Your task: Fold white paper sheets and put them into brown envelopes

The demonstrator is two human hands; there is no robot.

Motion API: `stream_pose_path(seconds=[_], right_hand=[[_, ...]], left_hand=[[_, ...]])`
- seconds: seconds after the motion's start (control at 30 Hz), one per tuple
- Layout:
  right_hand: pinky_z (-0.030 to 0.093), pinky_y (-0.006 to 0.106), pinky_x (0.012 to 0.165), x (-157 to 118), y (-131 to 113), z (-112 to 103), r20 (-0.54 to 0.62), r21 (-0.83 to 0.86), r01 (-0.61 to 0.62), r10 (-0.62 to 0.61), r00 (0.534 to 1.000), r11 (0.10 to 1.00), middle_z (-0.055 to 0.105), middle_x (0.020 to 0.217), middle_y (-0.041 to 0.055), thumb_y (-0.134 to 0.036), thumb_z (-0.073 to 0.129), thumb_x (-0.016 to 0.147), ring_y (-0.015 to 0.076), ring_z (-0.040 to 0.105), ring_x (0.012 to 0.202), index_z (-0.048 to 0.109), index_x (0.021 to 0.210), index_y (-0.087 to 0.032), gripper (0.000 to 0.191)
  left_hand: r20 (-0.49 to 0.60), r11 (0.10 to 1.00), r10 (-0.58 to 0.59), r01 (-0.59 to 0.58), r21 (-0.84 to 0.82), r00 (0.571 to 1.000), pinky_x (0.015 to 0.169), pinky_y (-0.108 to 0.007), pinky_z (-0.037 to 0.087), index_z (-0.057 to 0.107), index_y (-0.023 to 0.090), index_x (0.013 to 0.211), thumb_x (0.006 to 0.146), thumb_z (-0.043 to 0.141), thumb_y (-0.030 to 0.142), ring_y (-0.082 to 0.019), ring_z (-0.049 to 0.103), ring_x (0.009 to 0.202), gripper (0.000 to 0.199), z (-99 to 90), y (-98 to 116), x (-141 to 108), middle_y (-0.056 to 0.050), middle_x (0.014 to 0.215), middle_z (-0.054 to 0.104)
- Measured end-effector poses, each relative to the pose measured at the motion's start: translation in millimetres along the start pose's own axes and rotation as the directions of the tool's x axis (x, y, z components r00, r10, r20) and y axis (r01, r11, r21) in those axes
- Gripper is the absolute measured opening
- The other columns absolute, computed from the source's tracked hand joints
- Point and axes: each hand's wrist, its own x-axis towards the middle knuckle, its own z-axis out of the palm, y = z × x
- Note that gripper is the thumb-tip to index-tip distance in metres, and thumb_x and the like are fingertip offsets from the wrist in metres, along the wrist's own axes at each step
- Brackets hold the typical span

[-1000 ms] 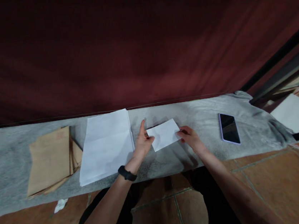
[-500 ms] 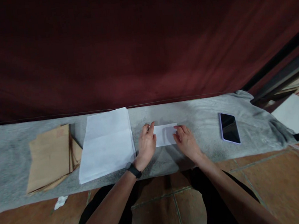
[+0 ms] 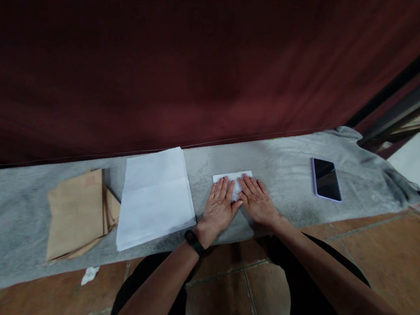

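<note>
A small white folded sheet of paper point(image 3: 232, 175) lies on the grey cloth in front of me, partly covered by my hands. My left hand point(image 3: 218, 208) rests flat on its left part, fingers stretched out. On its right part lies my right hand point(image 3: 256, 201), also flat with the fingers extended. The two thumbs meet or nearly meet at the middle. Left of my hands is a stack of large white paper sheets point(image 3: 154, 199). A black band point(image 3: 194, 242) circles my left wrist.
Brown paper envelopes point(image 3: 78, 213) are piled at the left. A phone point(image 3: 326, 179) lies on the grey cloth point(image 3: 290, 168) at the right. Behind hangs a dark red curtain point(image 3: 201, 77). A scrap of white paper point(image 3: 90, 275) is on the tiled floor point(image 3: 45, 312).
Both hands moved from the side edges of the small paper onto its top and flattened there, closer together. The view shifted slightly.
</note>
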Motion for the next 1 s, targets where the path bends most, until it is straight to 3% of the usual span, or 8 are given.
stream_pose_path(seconds=[0.33, 0.63, 0.77, 1.0], right_hand=[[0.028, 0.050, 0.120, -8.8, 27.6, -0.2, -0.007, -0.032, -0.064, 0.064, 0.998, 0.997, 0.034, 0.162, 0.0141, -0.038, 0.030, 0.106, 0.0299, 0.035, 0.148, 0.029, 0.158, -0.010, 0.059], [0.029, 0.051, 0.120, -13.0, 35.1, -1.9, -0.028, -0.034, -0.091, 0.090, 0.996, 0.995, 0.035, 0.162, 0.0140, -0.034, 0.031, 0.106, 0.0298, 0.035, 0.148, 0.030, 0.158, -0.011, 0.057], [0.028, 0.053, 0.121, -4.5, 25.8, -7.1, -0.057, 0.042, -0.062, 0.064, 0.996, 0.997, 0.030, 0.164, 0.0148, -0.033, 0.030, 0.106, 0.0291, 0.029, 0.151, 0.023, 0.160, -0.012, 0.059], [0.027, 0.047, 0.124, 6.5, -14.9, -3.2, -0.031, 0.185, 0.148, -0.144, 0.989, 0.972, 0.029, 0.165, 0.0104, -0.037, 0.028, 0.107, 0.0226, 0.026, 0.153, 0.025, 0.160, -0.016, 0.057]], left_hand=[[0.037, 0.999, -0.046, 0.046, 0.014, 0.998, 0.123, -0.053, 0.023, 0.033, 0.021, 0.156, 0.102, 0.039, 0.048, -0.029, 0.028, 0.152, 0.061, -8.0, -9.5, -5.4, -0.014, 0.164, 0.030], [0.045, 0.996, -0.075, 0.073, 0.050, 0.996, 0.124, -0.053, 0.023, 0.033, 0.015, 0.156, 0.102, 0.039, 0.045, -0.029, 0.025, 0.153, 0.062, -10.2, -22.7, -19.1, -0.015, 0.164, 0.030], [0.000, 0.998, -0.054, 0.054, 0.031, 0.999, 0.126, -0.051, 0.022, 0.031, 0.010, 0.155, 0.103, 0.036, 0.039, -0.026, 0.023, 0.154, 0.060, -15.1, -20.2, -19.9, -0.016, 0.163, 0.033], [-0.013, 0.999, 0.048, -0.049, -0.020, 0.999, 0.126, -0.046, 0.023, 0.030, 0.009, 0.155, 0.102, 0.033, 0.029, -0.023, 0.023, 0.154, 0.057, -5.1, -8.0, -17.1, -0.014, 0.163, 0.034]])
